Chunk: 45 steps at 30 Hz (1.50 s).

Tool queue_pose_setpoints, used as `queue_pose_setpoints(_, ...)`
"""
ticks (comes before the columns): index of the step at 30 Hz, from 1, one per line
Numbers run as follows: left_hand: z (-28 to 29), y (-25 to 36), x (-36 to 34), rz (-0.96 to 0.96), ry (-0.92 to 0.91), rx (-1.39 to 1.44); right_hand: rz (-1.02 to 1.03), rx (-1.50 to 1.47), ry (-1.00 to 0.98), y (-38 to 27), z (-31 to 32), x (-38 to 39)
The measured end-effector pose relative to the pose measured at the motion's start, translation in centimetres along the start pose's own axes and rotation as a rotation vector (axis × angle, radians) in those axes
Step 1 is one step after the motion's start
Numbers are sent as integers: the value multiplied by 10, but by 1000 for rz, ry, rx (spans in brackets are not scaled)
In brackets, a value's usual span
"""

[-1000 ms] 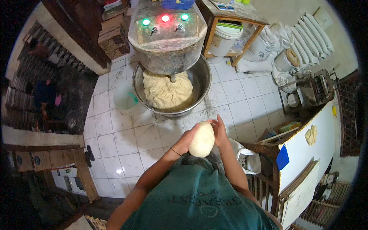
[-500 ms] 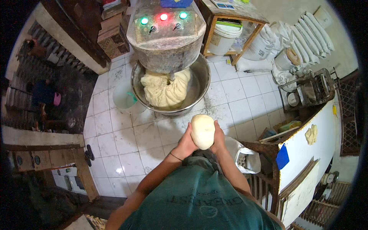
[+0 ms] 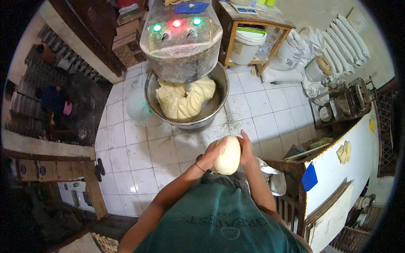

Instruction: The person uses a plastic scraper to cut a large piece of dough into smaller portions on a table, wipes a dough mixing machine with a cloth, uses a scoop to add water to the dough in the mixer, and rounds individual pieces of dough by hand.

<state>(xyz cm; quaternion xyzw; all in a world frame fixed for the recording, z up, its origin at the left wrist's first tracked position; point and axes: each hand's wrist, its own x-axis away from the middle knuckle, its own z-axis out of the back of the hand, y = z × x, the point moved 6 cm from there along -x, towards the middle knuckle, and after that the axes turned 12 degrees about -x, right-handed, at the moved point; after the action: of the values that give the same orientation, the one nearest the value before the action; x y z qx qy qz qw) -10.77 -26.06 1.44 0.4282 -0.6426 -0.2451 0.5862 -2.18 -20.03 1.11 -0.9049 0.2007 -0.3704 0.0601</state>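
Note:
A smooth, pale ball of dough [image 3: 228,157] is between my two hands, in front of my chest. My left hand [image 3: 211,156] curves around its left side, with the fingers lying over the upper part. My right hand [image 3: 246,150] rests against the right side, its fingertips pointing up past the ball. Ahead of me, a big lump of dough [image 3: 181,103] lies in the round metal mixing bowl [image 3: 224,90], under the head of the dough mixer [image 3: 181,59]. The mixer's top carries green and red lights and two knobs.
A translucent bucket [image 3: 137,107] stands left of the bowl. To my right is a white-topped table [image 3: 337,181] bearing a small piece of dough [image 3: 344,152] and a blue scraper [image 3: 310,176]. A wooden stand [image 3: 257,21] and stacked sacks [image 3: 346,42] are behind. Another person [image 3: 55,101] is at far left.
The dough ball has come lower and closer to me. My left hand has shifted higher over it, and the right fingers have lifted. The lump in the bowl has turned.

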Motion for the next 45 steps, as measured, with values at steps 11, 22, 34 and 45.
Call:
queue_pose_setpoints(11, -82, 5, 0, -121, 131, 646, 30, 98, 102, -20, 58, 64)
queue_pose_setpoints(22, -123, -14, -8, 187, -15, 79, 394, 47, 95, -88, 90, 92)
queue_pose_setpoints(34, -261, 29, -52, 37, -303, 218, 509, 45, -214, -174, 152, 186)
queue_pose_setpoints(45, -351, 21, -41, 22, -417, 4, 757, -544, 75, -163, 197, 233)
